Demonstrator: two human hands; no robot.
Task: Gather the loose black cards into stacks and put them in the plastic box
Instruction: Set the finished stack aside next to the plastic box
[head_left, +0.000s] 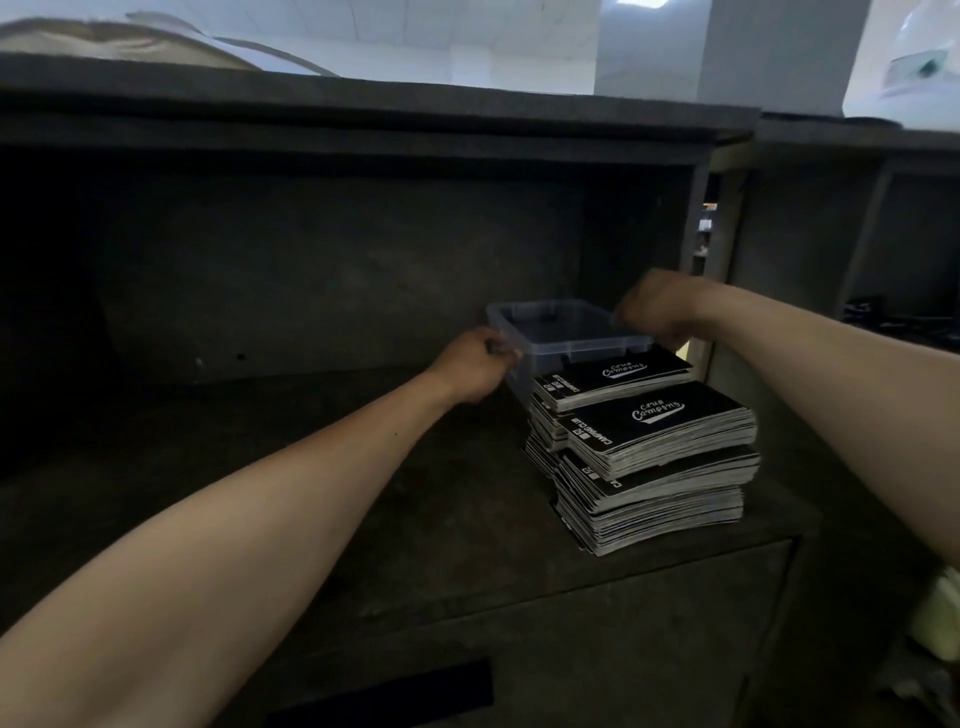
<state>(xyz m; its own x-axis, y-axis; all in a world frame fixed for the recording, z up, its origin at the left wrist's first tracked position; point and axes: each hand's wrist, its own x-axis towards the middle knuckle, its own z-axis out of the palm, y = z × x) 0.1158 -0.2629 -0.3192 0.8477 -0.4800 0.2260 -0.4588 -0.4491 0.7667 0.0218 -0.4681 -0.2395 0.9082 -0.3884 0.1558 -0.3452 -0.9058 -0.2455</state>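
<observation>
Plastic box (569, 332) gripped at opposite rims, left hand (475, 371), right hand (657, 312), arms outstretched

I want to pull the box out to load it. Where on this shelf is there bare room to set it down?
Free: the dark shelf surface left of the left hand and the card stacks. Crowded: the right end, where the stacks sit against the plastic box, with the right hand at its far rim.

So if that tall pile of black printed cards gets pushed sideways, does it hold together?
Probably not. The tall pile of black printed cards already sits in offset, fanned layers, so a push would likely shear it. The cards look glossy, so probably slippery. Lifted whole, it's likely heavy.
</observation>
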